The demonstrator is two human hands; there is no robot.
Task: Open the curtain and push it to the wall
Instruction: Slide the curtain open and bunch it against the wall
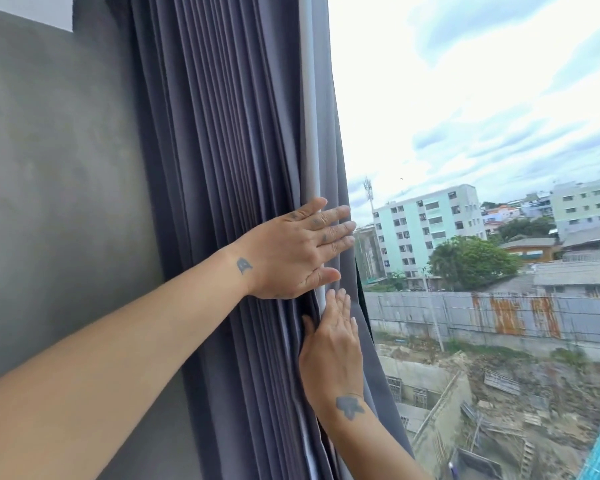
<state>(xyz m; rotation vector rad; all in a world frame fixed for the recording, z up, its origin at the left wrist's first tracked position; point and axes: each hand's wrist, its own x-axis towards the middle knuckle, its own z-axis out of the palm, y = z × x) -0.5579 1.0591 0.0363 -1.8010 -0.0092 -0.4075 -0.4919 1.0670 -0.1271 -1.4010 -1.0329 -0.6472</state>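
Left forearm (101,358), flat hands (298,251) pressing curtain (222,150)

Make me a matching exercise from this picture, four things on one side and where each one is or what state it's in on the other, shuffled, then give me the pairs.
Things:
1. pleated grey fabric curtain
2. left hand
3. right hand
4. smooth grey plaster wall

Places or states:
A. lower on the curtain's edge, fingers pointing up
B. far left, beside the curtain
C. bunched into tight folds
D. flat on the folds, fingers pointing right

Pairs: 1-C, 2-D, 3-A, 4-B
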